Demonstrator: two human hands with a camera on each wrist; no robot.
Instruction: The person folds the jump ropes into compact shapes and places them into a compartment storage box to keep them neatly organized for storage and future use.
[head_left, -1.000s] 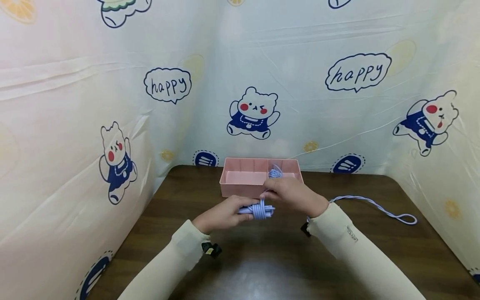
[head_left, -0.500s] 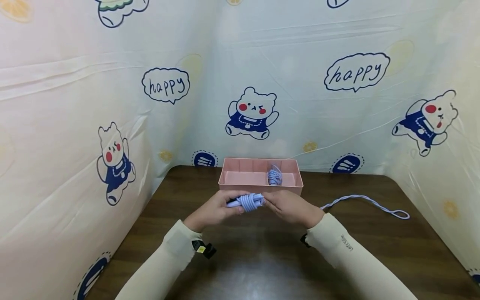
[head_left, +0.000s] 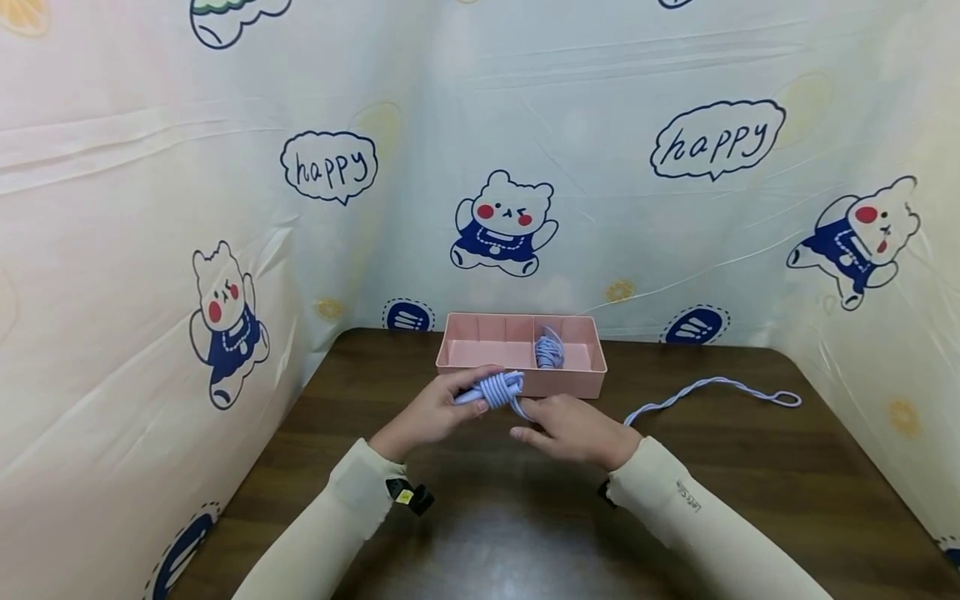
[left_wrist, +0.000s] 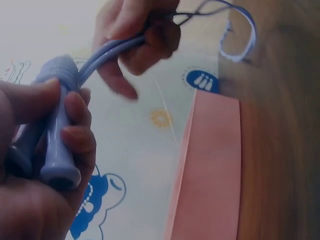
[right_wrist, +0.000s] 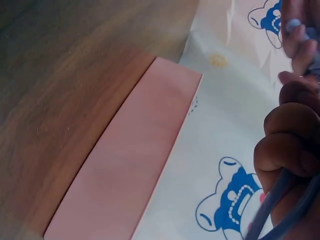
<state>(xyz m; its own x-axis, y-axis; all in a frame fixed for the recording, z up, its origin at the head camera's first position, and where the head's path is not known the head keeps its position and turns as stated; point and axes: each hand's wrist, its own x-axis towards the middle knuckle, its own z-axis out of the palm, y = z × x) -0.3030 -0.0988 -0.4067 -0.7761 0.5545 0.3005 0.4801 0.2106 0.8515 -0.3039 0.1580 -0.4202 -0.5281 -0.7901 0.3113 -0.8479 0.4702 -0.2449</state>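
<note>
A jump rope's pale blue handles (left_wrist: 61, 135) lie side by side in my left hand (head_left: 426, 417), whose thumb and fingers grip them. Several turns of its cord (head_left: 497, 390) wrap around the handles near one end. In the left wrist view, my right hand (left_wrist: 137, 37) has its fingers curled around a doubled stretch of the cord (left_wrist: 111, 50) leading from the wrap. The right wrist view also shows two strands (right_wrist: 292, 207) running out of my right fist (right_wrist: 287, 135). Past that hand, in the head view, the twisted tail (head_left: 678, 393) ends in a small loop on the right.
A pink divided box (head_left: 562, 384) stands at the back of the dark wooden table (head_left: 480, 533), just beyond my hands. One bundle of blue cord (head_left: 550, 352) sits in its right compartment. Printed curtain (head_left: 502, 100) hangs behind and on both sides.
Both hands have shifted slightly and my right hand has come around the wrapped handles to below and right of them. The looped tail has been drawn leftward across the table.
</note>
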